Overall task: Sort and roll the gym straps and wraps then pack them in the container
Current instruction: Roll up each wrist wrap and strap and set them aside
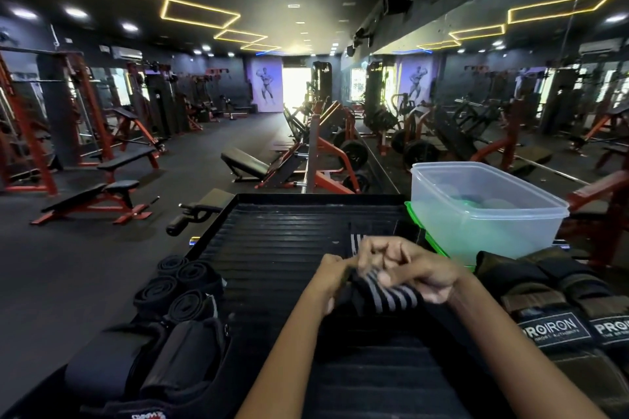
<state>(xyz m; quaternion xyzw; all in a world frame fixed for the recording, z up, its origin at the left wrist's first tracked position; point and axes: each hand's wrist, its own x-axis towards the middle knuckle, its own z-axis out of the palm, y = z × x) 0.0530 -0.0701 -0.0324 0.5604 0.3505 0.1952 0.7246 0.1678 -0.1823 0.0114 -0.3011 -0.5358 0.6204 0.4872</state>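
Observation:
Both my hands meet over a black ribbed platform (272, 248). My left hand (332, 277) and my right hand (408, 269) grip a black-and-grey striped wrap (391, 296), partly rolled between the fingers. Its free end (355, 243) trails away across the platform. A clear plastic container (483, 211) stands at the right on a green lid (413, 214). Several rolled black straps (180, 286) lie at the platform's left edge.
Black padded supports (143, 360) lie at the near left. Brown and black PROIRON wraps (558, 313) lie at the near right. Red and black benches and weight machines fill the gym floor beyond, with a mirror wall on the right.

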